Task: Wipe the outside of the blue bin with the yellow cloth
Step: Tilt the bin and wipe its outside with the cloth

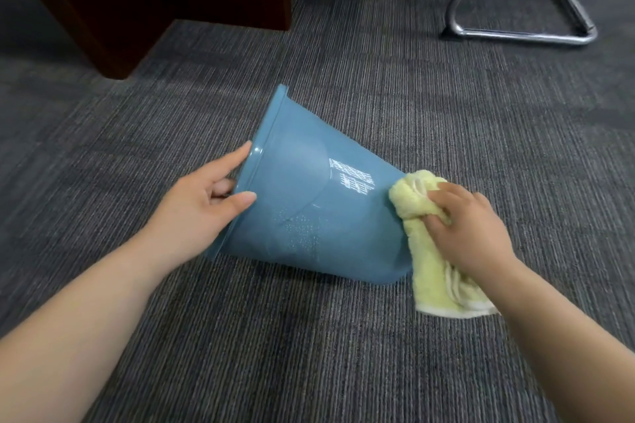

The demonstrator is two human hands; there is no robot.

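At frame centre the blue bin (302, 203) lies on its side on the grey carpet (309, 354), rim toward the left. The left hand (202, 203) pinches the rim; the right hand (470, 233) clutches the yellow cloth (429, 271) against the bin's base end.

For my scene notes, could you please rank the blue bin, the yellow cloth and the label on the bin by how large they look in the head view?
1. Blue bin
2. Yellow cloth, partly hidden by the right hand
3. Label
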